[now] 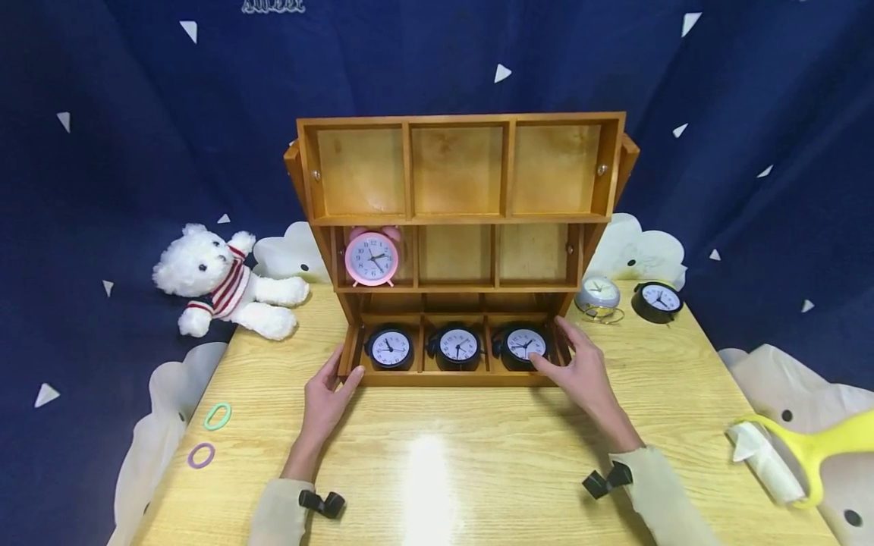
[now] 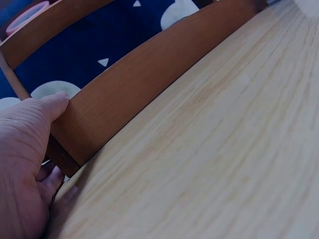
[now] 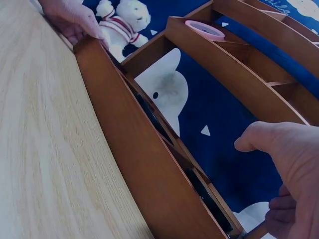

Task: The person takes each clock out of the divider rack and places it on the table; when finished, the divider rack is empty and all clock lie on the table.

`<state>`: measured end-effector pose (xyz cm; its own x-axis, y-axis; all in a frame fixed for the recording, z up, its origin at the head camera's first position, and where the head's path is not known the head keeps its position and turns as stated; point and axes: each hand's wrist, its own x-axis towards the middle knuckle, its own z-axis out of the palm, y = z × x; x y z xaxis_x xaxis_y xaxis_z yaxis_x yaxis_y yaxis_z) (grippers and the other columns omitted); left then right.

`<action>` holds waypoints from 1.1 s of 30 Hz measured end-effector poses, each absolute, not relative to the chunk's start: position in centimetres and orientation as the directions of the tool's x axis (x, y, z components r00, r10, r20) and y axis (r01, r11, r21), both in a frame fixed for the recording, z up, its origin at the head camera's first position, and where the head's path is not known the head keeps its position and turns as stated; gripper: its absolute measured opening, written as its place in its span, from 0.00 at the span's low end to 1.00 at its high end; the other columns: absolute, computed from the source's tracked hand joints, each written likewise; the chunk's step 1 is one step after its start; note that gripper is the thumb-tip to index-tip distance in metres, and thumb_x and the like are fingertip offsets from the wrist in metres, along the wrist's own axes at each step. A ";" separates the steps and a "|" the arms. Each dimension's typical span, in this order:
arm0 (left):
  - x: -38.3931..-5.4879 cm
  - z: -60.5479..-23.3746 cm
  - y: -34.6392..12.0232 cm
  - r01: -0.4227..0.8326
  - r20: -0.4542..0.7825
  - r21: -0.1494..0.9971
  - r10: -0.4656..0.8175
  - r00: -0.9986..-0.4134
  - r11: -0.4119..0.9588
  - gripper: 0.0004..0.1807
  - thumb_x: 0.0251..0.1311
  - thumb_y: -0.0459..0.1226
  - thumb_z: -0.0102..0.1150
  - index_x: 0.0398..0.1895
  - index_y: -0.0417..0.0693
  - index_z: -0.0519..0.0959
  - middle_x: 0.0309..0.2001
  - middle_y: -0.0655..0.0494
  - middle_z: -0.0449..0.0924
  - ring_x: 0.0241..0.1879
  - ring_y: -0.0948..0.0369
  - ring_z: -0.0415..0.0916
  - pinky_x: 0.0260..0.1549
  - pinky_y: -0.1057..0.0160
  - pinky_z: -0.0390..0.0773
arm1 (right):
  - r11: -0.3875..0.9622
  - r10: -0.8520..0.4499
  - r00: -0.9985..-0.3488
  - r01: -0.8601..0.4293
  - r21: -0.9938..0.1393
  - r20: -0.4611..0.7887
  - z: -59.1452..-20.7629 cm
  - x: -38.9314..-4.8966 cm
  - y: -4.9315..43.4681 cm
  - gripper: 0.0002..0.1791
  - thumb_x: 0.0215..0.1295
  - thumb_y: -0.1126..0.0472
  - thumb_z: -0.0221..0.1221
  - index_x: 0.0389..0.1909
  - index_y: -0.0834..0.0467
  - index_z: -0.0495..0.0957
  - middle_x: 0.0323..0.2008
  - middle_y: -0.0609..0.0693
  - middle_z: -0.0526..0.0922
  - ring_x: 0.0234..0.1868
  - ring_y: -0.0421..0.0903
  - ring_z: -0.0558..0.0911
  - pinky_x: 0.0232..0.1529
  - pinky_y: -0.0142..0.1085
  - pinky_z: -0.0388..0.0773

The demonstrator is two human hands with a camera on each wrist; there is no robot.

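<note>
Shelf (image 1: 457, 220), wooden, mid-frame: black alarm clocks (image 1: 458, 346) in three bottom compartments (image 1: 444, 379), pink twin-bell clock (image 1: 372, 258) mid-left.
Gripped by left hand (image 1: 325, 398); right hand (image 1: 585, 375) spread-fingered, right of centre.

- My left hand (image 1: 327, 400): thumb extended, fingers bent beneath it, gripping.
- My right hand (image 1: 583, 373): thumb straight, spread apart from the fingers.
- My left forearm (image 1: 299, 459) and right forearm (image 1: 624, 432): reaching forward, well apart, slanting inward.
</note>
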<state>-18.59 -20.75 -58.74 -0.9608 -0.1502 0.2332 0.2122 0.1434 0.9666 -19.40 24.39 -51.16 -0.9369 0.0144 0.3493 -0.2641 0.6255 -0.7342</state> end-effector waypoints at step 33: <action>-18.7 -58.7 -20.7 0.201 0.226 0.966 -0.153 -0.962 0.160 0.36 0.66 0.34 0.71 0.76 0.37 0.68 0.73 0.40 0.69 0.70 0.45 0.71 0.64 0.69 0.72 | 0.736 -0.153 -0.973 -0.228 -0.638 0.172 -51.5 -20.9 23.7 0.53 0.55 0.49 0.77 0.73 0.74 0.65 0.68 0.75 0.72 0.67 0.71 0.73 0.67 0.65 0.73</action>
